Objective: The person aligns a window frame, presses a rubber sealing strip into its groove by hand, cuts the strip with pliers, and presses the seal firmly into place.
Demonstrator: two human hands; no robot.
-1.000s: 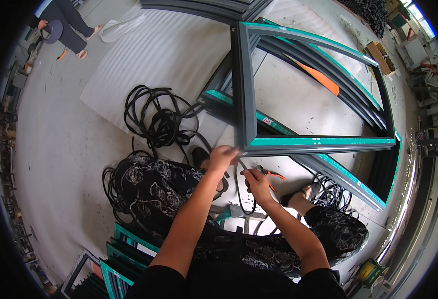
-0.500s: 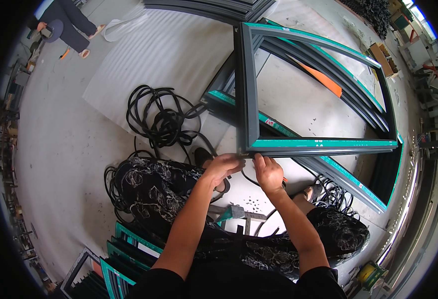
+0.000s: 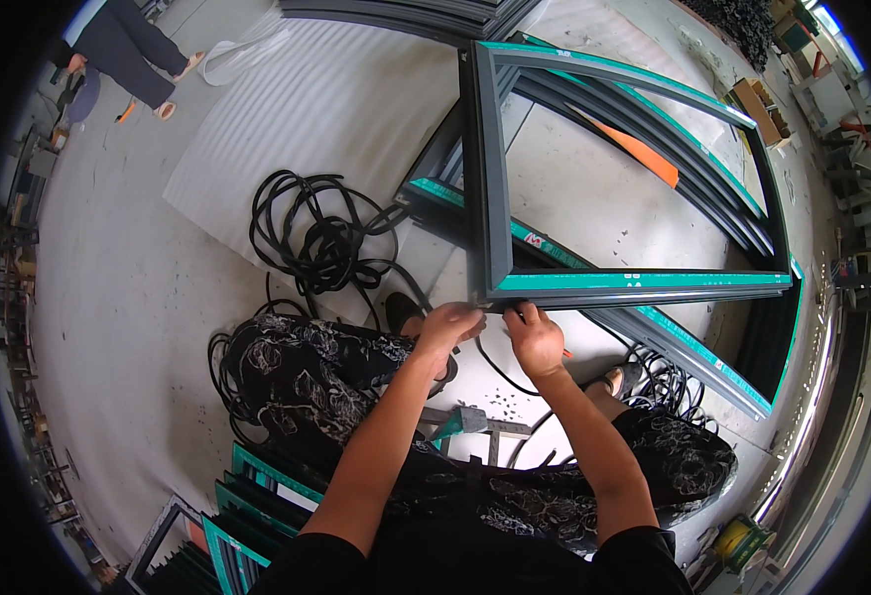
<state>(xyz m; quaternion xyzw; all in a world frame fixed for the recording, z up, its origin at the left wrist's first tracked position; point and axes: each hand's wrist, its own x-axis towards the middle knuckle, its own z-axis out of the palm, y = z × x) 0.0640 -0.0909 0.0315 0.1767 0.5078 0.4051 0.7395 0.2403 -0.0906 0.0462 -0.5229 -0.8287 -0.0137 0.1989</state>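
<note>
"What's different?"
"The right grip [image 3: 538, 343] — lower a second ago — is up at the bottom edge of the frame [image 3: 644, 282], beside the left grip [image 3: 450, 325]."
"And the black strip [image 3: 503, 373]?"
"Its narrow hanging loop is now a wider curve."
"Anything else?"
"The orange-handled tool [image 3: 567, 353] is mostly hidden; the other person [image 3: 128, 55] has the round dark disc [image 3: 85, 95] lower."

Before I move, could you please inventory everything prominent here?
Large rectangular green-taped frame: one, grey, centre right
Similar frames: several, grey, beneath it
Flat piece: one, orange, upper right
Tangled cords: uncounted, black, left and right
Ribbed sheet: one, white, upper left
Smaller frames: several, green, lower left
Cardboard box: one, brown, upper right
Spool-like roll: one, yellow, lower right
Co-worker's trousers: one pair, dark, upper left
Left hand: one, bare, by frame corner
Right hand: one, bare, beside it
</note>
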